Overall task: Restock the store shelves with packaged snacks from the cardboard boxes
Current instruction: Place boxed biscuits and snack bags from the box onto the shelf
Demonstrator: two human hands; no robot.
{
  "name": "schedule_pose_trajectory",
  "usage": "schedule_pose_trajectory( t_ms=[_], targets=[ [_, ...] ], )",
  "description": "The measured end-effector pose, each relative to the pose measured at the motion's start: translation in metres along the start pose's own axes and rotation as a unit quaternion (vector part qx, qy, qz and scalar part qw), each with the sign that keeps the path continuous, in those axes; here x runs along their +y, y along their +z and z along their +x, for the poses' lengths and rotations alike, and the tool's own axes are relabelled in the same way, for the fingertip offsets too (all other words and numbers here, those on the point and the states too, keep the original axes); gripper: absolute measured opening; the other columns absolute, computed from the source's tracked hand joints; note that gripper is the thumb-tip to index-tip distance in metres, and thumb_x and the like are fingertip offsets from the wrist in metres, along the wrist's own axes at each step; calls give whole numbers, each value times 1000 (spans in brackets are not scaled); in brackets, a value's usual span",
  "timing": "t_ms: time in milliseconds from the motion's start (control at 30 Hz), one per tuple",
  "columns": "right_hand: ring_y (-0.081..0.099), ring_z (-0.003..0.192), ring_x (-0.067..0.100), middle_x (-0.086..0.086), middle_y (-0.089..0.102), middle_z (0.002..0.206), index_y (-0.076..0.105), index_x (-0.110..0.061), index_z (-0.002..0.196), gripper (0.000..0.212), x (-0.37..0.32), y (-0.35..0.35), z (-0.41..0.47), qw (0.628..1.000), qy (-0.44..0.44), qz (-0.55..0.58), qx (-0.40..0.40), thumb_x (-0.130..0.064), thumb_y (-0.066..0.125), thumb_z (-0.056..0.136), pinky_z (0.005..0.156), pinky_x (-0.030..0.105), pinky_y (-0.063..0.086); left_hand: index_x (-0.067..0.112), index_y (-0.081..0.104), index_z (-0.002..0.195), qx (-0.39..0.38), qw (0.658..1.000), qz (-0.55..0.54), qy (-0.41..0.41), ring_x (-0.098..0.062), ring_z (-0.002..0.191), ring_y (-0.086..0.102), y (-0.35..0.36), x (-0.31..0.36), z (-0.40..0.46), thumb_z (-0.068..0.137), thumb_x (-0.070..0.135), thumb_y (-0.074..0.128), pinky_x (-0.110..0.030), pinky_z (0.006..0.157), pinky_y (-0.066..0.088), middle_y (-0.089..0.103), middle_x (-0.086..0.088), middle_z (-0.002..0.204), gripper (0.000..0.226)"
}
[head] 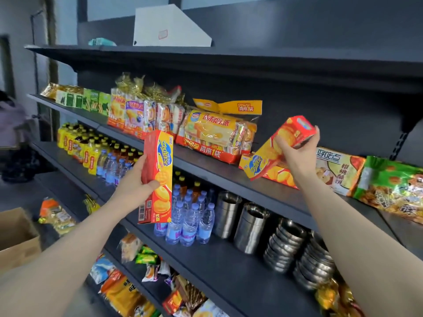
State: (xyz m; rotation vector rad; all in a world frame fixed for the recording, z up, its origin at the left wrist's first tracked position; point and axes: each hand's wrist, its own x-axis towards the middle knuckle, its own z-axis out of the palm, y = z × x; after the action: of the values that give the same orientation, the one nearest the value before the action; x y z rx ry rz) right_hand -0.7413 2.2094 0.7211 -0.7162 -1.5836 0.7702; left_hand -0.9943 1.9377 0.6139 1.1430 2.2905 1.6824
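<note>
My left hand (135, 179) grips a red-and-yellow cracker box (158, 177), held upright in front of the second shelf's edge (206, 167). My right hand (297, 154) holds a second, matching cracker box (283, 143) tilted, its lower end resting on the shelf. A third box of the same kind (278, 175) lies flat on the shelf beneath it. To the left of it stand large yellow cake bags (217, 131). An open cardboard box (16, 234) sits at the lower left.
Right of the boxes lie a biscuit bag (338, 170) and a green snack bag (393, 186). The shelf below holds water bottles (187, 220), steel cups (249, 227) and stacked steel bowls (283, 245). Loose snack packs fill the bottom shelf. A white carton (169, 28) stands on top.
</note>
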Motion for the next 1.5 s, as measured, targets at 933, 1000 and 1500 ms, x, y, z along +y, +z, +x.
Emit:
schedule_pose_trajectory(
  t_ms=[933,1000,1500],
  targets=[
    [59,116,30,6,67,123,68,-18,119,29,16,58,-9,904,-128,-353,-205,-22,64,90,96,42,50,38,37,139,-84,978,-187,-23,-20,104,66,26,22,21,88,5,69,-37,79,56,60,-4,122,68],
    [59,113,18,-4,68,120,69,-20,119,25,2,65,-21,911,-113,-287,-275,-29,63,96,95,31,46,42,31,138,-82,974,-209,-11,-23,106,66,30,33,23,87,4,69,-45,85,58,59,-5,124,75],
    [67,114,18,2,71,123,59,-18,132,42,11,45,-22,864,73,-65,-495,-34,68,94,106,40,49,33,20,149,-112,950,-288,31,-13,110,63,104,83,53,92,-3,58,-46,98,52,60,9,121,77]
  ],
)
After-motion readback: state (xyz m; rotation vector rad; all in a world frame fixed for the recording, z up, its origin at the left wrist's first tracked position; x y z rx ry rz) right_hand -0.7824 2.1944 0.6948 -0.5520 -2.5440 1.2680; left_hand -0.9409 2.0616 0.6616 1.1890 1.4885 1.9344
